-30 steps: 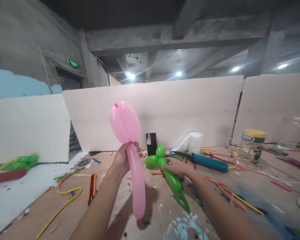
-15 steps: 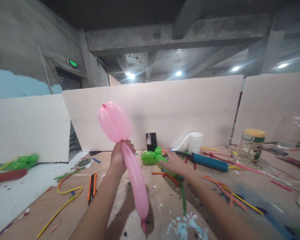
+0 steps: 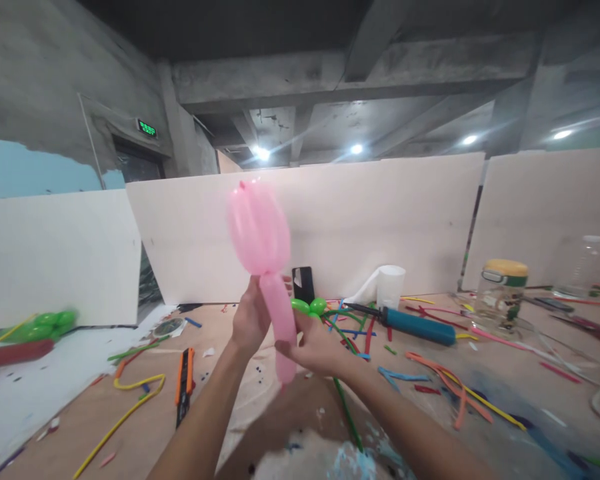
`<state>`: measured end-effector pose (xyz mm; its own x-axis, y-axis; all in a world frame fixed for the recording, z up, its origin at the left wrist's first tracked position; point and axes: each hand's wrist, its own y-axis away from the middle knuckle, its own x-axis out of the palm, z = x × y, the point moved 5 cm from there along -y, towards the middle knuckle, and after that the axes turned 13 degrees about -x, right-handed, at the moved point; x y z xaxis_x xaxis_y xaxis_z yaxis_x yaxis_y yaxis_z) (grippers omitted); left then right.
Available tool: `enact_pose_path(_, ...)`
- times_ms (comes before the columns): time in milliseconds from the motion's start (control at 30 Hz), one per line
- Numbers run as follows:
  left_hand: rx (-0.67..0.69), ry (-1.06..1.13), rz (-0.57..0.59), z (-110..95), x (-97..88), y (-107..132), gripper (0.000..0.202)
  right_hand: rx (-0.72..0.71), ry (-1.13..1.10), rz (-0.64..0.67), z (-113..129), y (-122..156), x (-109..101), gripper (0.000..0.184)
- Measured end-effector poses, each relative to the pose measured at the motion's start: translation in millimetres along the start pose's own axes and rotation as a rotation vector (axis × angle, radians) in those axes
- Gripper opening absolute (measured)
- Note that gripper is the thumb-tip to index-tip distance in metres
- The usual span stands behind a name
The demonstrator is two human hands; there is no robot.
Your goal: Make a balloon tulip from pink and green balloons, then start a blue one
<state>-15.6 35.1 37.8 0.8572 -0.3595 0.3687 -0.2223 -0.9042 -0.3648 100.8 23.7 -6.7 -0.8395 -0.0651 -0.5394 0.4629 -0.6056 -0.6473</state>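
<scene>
Starting with the head camera, the only view: the pink balloon is in both hands above the table, near upright, its top leaning left. Completed, on the evidence: it is inflated and narrowed at a neck, with a lobed upper part, a knob at its tip and one plain length below. The left hand is wrapped about that neck, fingers curling behind. The right hand grips the lower length, one digit across its front.

Also shaped: the green balloon, two bubbles showing just beyond the right hand; the rest is largely hidden. Whether that hand also touches it cannot be told.

Outstanding: no join between the two balloons is visible. Whether further twisting remains cannot be determined. The pump and knife lie unattended.
</scene>
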Motion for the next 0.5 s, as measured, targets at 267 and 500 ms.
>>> enact_pose_path(267, -0.305, -0.766, 0.436, 55, -2.6, 4, 0.027, 0.023, 0.038, -0.325, -12, 0, -40, 0.023)
enact_pose_path(500, -0.247, -0.93, 0.385, 63, -7.5, 4, 0.028, -0.007, 0.02, -0.3, -13, -1, -37, 0.023)
